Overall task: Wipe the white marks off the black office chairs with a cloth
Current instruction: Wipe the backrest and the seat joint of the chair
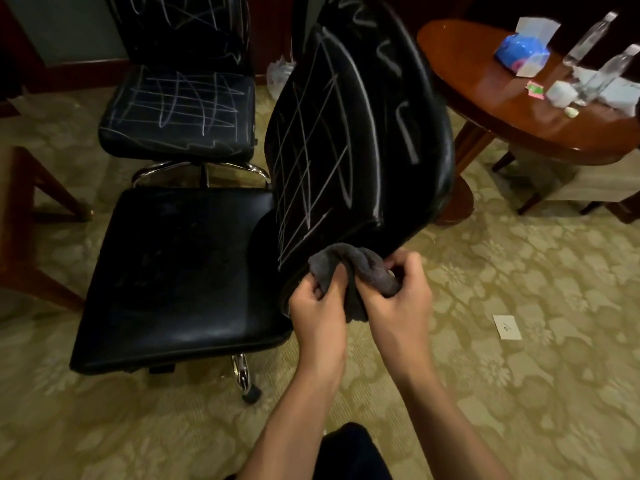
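Patterned carpet underfoot; at six o'clock left hand and right hand each grip the bunched cloth, readying it against the scribbled near chair.

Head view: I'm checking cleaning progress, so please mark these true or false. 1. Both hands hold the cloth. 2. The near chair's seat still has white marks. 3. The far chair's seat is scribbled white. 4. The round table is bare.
1. True: the left hand and right hand grip the grey cloth.
2. False: the near chair's seat looks clean; its backrest is marked.
3. True: the far chair's seat is scribbled.
4. False: the round table carries bottles and tissues.
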`<action>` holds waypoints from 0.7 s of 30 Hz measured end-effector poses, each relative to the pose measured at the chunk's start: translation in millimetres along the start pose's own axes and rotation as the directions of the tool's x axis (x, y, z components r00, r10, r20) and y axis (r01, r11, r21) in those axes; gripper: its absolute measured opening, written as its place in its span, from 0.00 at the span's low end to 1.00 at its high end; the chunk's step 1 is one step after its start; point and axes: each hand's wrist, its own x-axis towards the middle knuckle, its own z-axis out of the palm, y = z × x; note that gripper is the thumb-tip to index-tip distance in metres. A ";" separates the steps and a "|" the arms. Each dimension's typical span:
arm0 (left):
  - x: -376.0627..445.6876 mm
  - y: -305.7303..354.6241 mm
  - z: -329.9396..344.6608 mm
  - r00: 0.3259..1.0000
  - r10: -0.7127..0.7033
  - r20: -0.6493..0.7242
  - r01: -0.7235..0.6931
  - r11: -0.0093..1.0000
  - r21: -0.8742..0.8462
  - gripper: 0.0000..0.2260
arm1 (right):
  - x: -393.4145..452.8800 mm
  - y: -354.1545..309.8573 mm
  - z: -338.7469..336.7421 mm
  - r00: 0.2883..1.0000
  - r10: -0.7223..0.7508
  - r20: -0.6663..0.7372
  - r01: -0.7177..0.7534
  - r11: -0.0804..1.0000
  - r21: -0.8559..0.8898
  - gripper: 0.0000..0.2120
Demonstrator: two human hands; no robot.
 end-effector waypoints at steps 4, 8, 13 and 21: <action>24.2 -14.2 -7.3 0.972 -0.221 0.076 0.229 0.967 -0.113 0.07 | 9.6 18.7 17.0 0.998 0.001 -0.066 0.001 0.999 0.045 0.19; 51.5 -41.4 -12.2 0.968 -0.218 0.127 0.232 0.968 -0.100 0.09 | 14.9 48.5 40.5 0.984 -0.048 -0.171 0.056 0.997 0.046 0.20; 76.9 -60.4 -6.7 0.976 -0.074 0.206 0.103 0.986 -0.134 0.09 | 31.5 73.0 52.5 0.946 -0.217 -0.241 0.237 0.970 0.057 0.16; 100.2 -105.8 -15.2 0.933 0.220 0.285 -0.177 0.969 -0.170 0.13 | 36.8 119.7 55.1 0.905 -0.356 -0.234 0.390 0.914 0.116 0.15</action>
